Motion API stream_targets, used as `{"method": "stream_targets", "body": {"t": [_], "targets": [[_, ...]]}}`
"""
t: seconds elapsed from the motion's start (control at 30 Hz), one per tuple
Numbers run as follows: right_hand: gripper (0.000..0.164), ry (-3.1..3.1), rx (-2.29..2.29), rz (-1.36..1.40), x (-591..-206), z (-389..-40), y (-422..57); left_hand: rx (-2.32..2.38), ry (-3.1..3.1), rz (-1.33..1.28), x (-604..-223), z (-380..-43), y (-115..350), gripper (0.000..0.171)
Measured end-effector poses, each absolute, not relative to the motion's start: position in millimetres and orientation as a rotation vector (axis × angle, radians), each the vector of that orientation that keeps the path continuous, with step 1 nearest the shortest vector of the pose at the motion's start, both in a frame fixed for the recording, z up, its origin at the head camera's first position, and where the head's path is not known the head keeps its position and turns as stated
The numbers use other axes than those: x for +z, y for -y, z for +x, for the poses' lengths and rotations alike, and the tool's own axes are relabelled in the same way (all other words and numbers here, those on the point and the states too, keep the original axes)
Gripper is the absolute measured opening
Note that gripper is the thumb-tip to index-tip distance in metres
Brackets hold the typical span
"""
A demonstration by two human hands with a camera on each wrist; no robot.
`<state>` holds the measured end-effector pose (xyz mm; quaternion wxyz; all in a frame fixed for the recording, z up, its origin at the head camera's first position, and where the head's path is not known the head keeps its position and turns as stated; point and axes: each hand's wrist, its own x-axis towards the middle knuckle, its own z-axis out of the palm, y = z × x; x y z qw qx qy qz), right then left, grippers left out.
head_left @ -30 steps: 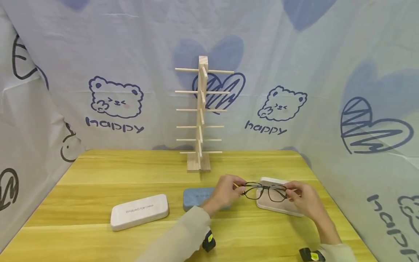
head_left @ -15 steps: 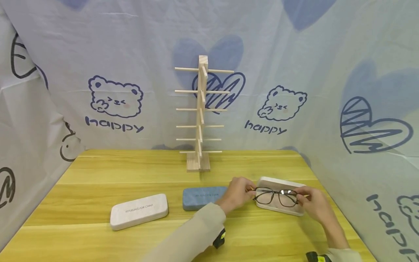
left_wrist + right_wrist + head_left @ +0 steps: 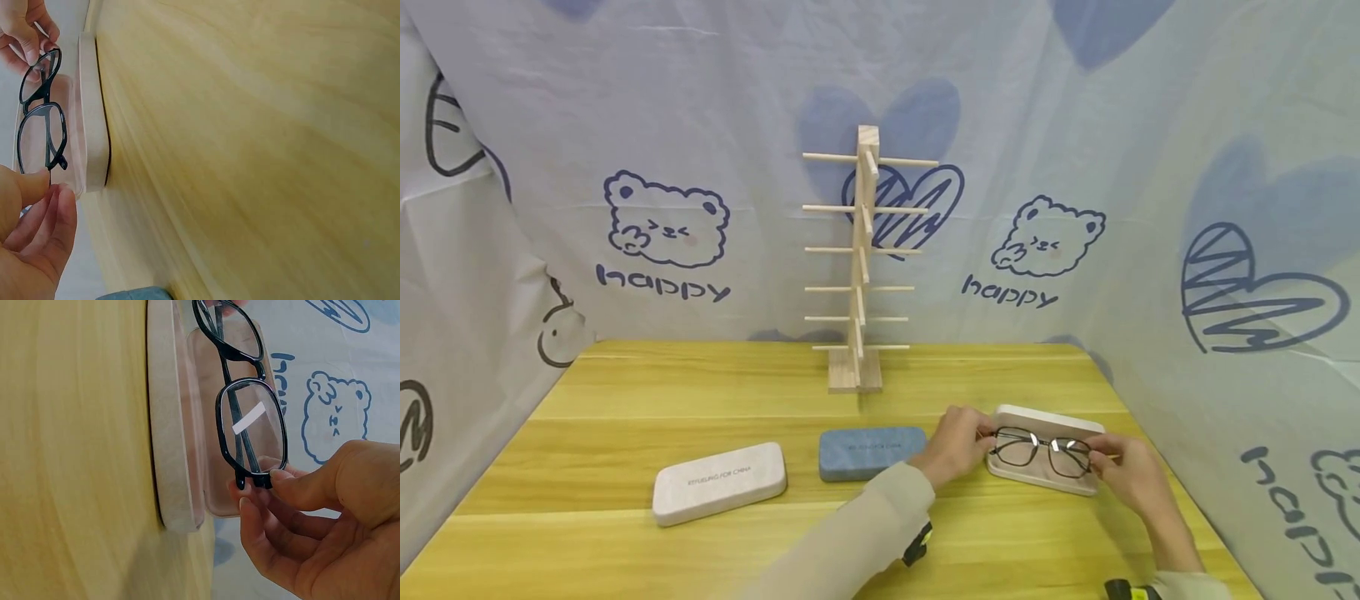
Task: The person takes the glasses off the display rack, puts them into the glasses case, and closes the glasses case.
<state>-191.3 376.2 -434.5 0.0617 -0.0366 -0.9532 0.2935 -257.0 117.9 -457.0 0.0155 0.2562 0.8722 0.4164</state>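
Both hands hold a pair of black-framed eyeglasses [image 3: 1042, 443], one at each end. My left hand [image 3: 957, 442] pinches the left end between thumb and fingers. My right hand [image 3: 1135, 475] has the other end, its thumb at the frame corner in the right wrist view. The temples lie folded behind the lenses. Close behind and below the glasses is an open, pale eyeglass case [image 3: 169, 425] with a pinkish lining, standing on the table with its lid up. In the head view the glasses overlap the case, and the right fingers cover its right end.
A closed blue eyeglass case [image 3: 868, 454] lies just left of my left hand. Farther left is a closed white one [image 3: 718, 483] with printed lettering. A wooden rack [image 3: 860, 267] with several pegs stands at the back of the table, before a patterned cloth [image 3: 760, 150].
Both hands have carried the glasses to the right and slightly down in the head view, so they now overlap the open case more fully. The cases and rack stay put.
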Motion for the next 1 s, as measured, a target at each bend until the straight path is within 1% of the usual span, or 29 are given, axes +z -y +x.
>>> {"method": "stream_targets", "body": {"t": [0.1,0.27,0.33,0.73,0.93,1.0], "targets": [[0.021,2.888,0.873,-0.122,-436.9,-192.5,-378.4,1.251,-2.739,0.807,-458.9,-258.5,-121.8,0.022],[0.02,2.901,0.831,-0.13,-441.4,-194.4,-381.3,1.152,-2.767,0.839,-461.8,-261.4,-125.4,0.01],[0.019,2.908,0.81,-0.129,-442.7,-195.5,-382.0,1.122,-2.779,0.857,-462.8,-262.2,-125.8,0.008],[0.02,2.942,0.735,-0.146,-449.1,-199.7,-381.2,0.898,-2.931,0.849,-470.9,-264.0,-130.6,0.012],[0.021,2.963,0.728,-0.156,-444.6,-200.4,-384.2,0.948,-2.957,0.836,-467.2,-263.6,-129.6,0.008],[0.024,2.975,0.782,-0.16,-440.3,-200.4,-390.0,0.978,-2.963,0.798,-463.6,-265.3,-129.3,0.014]]}}
